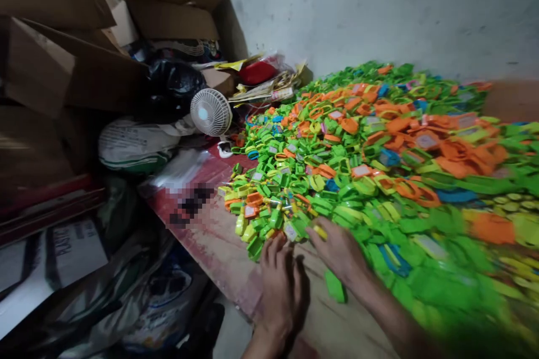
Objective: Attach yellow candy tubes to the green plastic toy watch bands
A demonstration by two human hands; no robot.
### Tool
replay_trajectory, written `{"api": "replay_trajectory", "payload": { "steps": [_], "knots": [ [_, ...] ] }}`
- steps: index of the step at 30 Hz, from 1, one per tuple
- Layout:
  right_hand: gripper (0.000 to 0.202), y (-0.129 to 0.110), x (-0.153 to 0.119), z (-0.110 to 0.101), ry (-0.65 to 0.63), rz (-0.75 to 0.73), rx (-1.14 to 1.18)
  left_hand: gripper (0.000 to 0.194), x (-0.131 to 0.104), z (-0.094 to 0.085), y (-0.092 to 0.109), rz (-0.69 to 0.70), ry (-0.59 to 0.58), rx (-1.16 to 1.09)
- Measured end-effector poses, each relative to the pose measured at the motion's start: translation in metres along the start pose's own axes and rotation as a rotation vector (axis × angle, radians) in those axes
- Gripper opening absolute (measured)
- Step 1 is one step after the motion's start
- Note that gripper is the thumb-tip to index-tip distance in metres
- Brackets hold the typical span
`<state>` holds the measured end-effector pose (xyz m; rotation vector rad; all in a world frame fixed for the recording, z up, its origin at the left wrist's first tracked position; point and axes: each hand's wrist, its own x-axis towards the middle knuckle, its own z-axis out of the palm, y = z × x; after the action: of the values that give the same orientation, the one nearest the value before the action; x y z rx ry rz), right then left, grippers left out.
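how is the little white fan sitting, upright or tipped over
Upright: the white fan has its round caged head raised above its small base, which rests on the red part of the tabletop.

Scuffed pale wall (pixel 379 11); red-topped table (pixel 242 269); dim light.

From here the pile's lower right (pixel 446 286) smears into blur, and a pixelated patch (pixel 191 205) hides something on the table (pixel 236 269).
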<state>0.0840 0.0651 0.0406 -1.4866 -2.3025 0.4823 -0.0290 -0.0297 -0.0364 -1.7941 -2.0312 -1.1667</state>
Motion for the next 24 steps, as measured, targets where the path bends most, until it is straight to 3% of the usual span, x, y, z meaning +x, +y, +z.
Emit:
{"api": "replay_trajectory", "payload": {
  "steps": [3,7,11,18,21,24],
  "knots": [
    [0.036,-0.003,0.010,-0.002,0.038,-0.027,-0.106,0.028,0.003,0.000,0.000,0.006,-0.002,0.017],
    [0.025,0.019,0.019,-0.019,0.109,0.095,-0.331,0.029,0.007,0.000,0.002,0.017,-0.039,0.020],
    [0.024,0.033,0.034,-0.024,0.053,0.075,-0.420,0.028,0.006,0.001,0.004,0.050,-0.060,0.046],
    [0.015,0.034,0.053,-0.025,0.015,0.024,-0.399,0.032,0.001,0.001,0.001,0.061,-0.035,0.074],
    [0.021,0.038,0.045,-0.036,0.079,0.038,-0.380,0.034,0.000,0.000,-0.001,0.077,-0.026,0.021],
    [0.025,0.039,0.026,-0.035,0.190,0.004,-0.116,0.036,0.002,-0.006,0.002,0.050,-0.029,-0.105]
  ]
}}
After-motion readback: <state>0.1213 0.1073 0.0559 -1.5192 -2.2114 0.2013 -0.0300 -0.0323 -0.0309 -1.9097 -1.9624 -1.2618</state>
